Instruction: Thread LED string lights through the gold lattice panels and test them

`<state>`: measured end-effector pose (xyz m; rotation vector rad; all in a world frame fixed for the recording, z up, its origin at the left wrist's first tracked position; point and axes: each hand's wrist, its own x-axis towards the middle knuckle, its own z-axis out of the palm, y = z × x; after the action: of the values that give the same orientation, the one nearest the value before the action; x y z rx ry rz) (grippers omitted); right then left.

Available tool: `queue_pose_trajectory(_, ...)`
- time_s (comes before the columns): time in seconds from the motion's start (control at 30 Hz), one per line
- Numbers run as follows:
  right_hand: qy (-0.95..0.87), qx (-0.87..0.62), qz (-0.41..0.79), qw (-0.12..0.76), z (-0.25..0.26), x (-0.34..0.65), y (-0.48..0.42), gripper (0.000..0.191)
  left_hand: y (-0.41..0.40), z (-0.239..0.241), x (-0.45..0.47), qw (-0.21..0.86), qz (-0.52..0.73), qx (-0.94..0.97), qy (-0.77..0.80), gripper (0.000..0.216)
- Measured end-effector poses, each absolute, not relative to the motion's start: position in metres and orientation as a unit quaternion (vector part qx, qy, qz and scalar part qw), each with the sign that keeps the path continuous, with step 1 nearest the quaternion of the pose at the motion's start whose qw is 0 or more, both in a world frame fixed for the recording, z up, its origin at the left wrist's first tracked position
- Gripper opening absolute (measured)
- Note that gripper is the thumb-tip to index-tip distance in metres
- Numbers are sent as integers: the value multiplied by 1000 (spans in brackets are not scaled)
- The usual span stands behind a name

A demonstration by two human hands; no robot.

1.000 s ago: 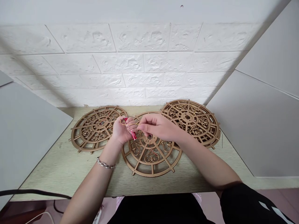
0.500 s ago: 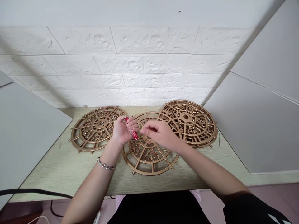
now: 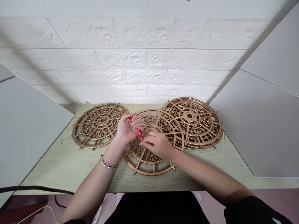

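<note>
My left hand (image 3: pixel 127 129) is closed round a small red tube (image 3: pixel 139 134), held above the middle gold fretwork disc (image 3: pixel 149 161). A thin gold wire loops up from that hand. My right hand (image 3: pixel 157 144) sits just below and to the right of the tube, its fingertips pinched together on the wire close to the tube's lower end. A silver bracelet (image 3: pixel 107 164) circles my left wrist. Both hands hover over the disc's hub, which they hide.
A second gold disc (image 3: pixel 98 126) lies to the left and a third (image 3: pixel 196 121) to the right, overlapping the middle one. All rest on a pale wooden table (image 3: pixel 58 168) against a white brick wall. Grey panels flank the table. A black cable (image 3: pixel 35 189) runs below its front left edge.
My right hand has dropped from beside the tube's top to below its lower end, nearer the disc. The left hand has kept its grip on the tube and shifted slightly right.
</note>
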<state>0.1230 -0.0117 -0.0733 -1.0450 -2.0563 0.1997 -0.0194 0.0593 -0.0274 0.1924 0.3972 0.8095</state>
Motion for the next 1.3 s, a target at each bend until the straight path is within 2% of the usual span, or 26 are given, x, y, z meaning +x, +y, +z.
queue_pose_trajectory(0.13, -819, -423, 37, 385, -77, 120, -13, 29, 59, -29, -19, 900, 385, 97, 180, 23)
queue_pose_trajectory(0.37, -806, -457, 47, 373, -77, 122, -13, 24, 59, -30, -18, 904, 373, 105, 181, 23)
queue_pose_trajectory(0.77, -780, -476, 202, 352, -72, 124, -7, 10, 59, -30, -14, 890, 379, 133, 213, 26)
queue_pose_trajectory(1.1, -765, -475, 219, 376, -69, 126, -1, 8, 56, -31, -11, 873, 418, 148, 201, 27)
queue_pose_trajectory(1.3, -734, -496, 267, 380, -65, 127, -3, 3, 58, -32, -11, 885, 413, 86, 199, 29)
